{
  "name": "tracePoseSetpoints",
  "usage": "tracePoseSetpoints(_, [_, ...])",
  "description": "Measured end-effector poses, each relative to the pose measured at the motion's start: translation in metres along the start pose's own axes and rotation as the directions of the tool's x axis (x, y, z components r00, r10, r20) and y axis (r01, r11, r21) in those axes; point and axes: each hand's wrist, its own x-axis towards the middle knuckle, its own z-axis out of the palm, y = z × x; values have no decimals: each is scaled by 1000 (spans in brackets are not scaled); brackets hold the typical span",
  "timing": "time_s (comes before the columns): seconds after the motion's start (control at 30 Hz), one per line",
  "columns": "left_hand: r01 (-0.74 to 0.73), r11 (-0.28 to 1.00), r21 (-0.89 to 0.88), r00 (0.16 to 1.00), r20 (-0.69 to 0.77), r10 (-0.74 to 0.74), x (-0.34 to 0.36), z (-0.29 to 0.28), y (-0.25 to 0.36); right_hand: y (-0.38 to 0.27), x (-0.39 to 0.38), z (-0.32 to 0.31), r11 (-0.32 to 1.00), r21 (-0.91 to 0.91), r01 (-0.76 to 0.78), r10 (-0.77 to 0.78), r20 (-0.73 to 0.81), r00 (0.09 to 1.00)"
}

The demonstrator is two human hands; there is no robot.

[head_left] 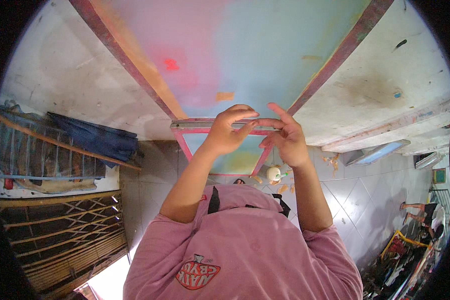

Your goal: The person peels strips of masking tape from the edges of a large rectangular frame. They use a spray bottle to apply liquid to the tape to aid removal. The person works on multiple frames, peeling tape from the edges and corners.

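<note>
A large screen printing frame (330, 64) with a dark red, paint-stained border and a pink and pale blue mesh (245, 47) stretches away in front of me. My left hand (230, 131) is over its near end, fingers curved and thumb apart, with nothing visible between them. Close beside it, my right hand (289, 137) has one finger stretched up and another pointing at the left thumb. Their tips nearly meet; I cannot tell whether they touch. Behind the hands runs a grey metal bar (195, 124). Below it a smaller red-edged frame part (183, 145) with blue-green mesh shows.
Brown tape pieces stick to the mesh, one a small strip (225, 96). More scraps lie on the tiled floor (352, 200) by a whitish round container (274, 173). A stained white table surface (370, 85) flanks the frame. Dark blue cloth (92, 137) hangs at left; a person's legs (412, 206) show far right.
</note>
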Motion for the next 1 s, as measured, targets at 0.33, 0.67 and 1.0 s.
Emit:
tracePoseSetpoints(0.33, [105, 994, 29, 992, -69, -103, -10, -17, -3, 6, 7, 17, 993, -97, 62, -53, 91, 994])
tracePoseSetpoints(0.67, [587, 664, -463, 808, 292, -511, -15, -37, -5, 1, 18, 23, 968, 245, 56, -96, 157, 983])
tracePoseSetpoints(1.0, [395, 899, -187, 893, -151, -424, -21, -32, 7, 14, 14, 23, 973, -171, 153, -146, 51, 988])
